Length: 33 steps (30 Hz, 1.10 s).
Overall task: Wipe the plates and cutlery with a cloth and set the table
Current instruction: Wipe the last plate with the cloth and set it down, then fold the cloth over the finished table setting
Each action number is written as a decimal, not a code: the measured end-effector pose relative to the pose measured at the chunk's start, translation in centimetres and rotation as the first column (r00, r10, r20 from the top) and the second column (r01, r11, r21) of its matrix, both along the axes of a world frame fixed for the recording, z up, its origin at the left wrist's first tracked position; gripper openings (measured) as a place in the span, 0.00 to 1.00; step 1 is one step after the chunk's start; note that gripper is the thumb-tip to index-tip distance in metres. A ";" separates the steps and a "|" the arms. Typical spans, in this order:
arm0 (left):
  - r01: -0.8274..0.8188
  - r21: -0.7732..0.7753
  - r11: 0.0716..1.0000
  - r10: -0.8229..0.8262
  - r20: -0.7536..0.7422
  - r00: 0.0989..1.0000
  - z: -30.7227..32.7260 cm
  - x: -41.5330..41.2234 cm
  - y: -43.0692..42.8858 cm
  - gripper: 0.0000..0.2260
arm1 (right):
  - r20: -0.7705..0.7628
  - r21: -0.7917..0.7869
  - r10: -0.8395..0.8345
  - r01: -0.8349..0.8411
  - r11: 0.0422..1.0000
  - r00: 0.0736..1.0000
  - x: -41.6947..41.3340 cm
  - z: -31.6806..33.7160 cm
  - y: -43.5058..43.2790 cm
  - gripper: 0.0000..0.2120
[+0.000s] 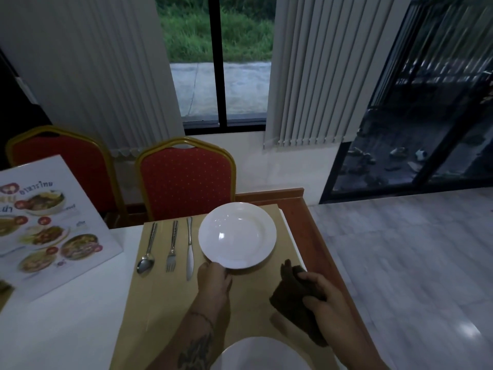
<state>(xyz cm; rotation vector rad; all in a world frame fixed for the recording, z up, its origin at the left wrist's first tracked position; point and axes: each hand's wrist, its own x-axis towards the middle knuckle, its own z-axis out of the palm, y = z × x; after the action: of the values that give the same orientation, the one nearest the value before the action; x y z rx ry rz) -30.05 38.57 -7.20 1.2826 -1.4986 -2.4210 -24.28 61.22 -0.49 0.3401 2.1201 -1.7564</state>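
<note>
**Background: chairs, menu, window, floor**

Two red padded chairs with gold frames at the far side: one centre, one further left, partly hidden by a laminated menu card with food photos and Thai lettering. Behind the chairs, a dark-framed window showing grass and a concrete strip. Pale vertical blinds on the left and right of it, drawn apart. Dark glass panels far right, reflections only. Glossy grey marble floor on the right.
</note>
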 end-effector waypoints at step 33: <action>0.298 -0.646 0.702 -0.472 -0.109 0.875 12.8 24.9 -26.4 0.08 | -0.132 -0.175 0.520 -0.536 0.826 0.844 17.0 3.1 -31.9 0.31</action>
<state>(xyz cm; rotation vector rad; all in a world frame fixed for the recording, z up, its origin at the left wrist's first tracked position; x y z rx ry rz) -5.15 12.15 5.58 0.5089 -2.3679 -1.8659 -7.28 29.37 2.65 -0.3557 1.8151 -1.6367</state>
